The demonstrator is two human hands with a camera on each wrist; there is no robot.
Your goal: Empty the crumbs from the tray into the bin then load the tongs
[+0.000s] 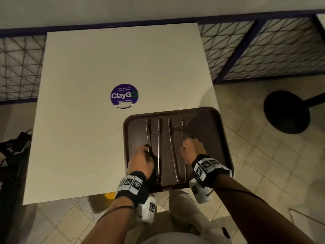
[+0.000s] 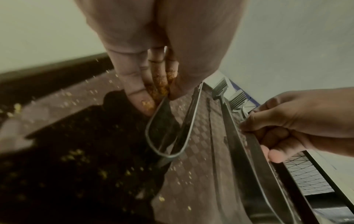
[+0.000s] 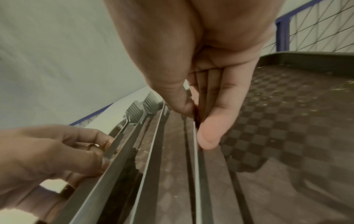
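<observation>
Both hands are down in the brown tray (image 1: 211, 120), each pinching one arm of a pair of metal tongs. Her left hand (image 1: 140, 160) nips the outer arm of the left tongs (image 1: 159, 148) between thumb and fingertips (image 2: 142, 104), which are dusted with orange-yellow crumbs. Her right hand (image 1: 192, 149) pinches the outer arm of the right tongs (image 1: 175, 155) between thumb and curled fingers (image 3: 210, 133).

That tray sits at the near right corner of the white bench (image 1: 105, 67), its right side hanging past the bench edge. Inside it are two tongs, lying side by side, toothed tips toward the far rim, looped ends toward the near rim. Yellow crumbs (image 2: 76, 154) are scattered over the tray's checkered floor, thickest at the left side.

One round purple sticker (image 1: 124, 95) reading "ClayGo" sits on the bench, just beyond the tray's far left corner.
</observation>
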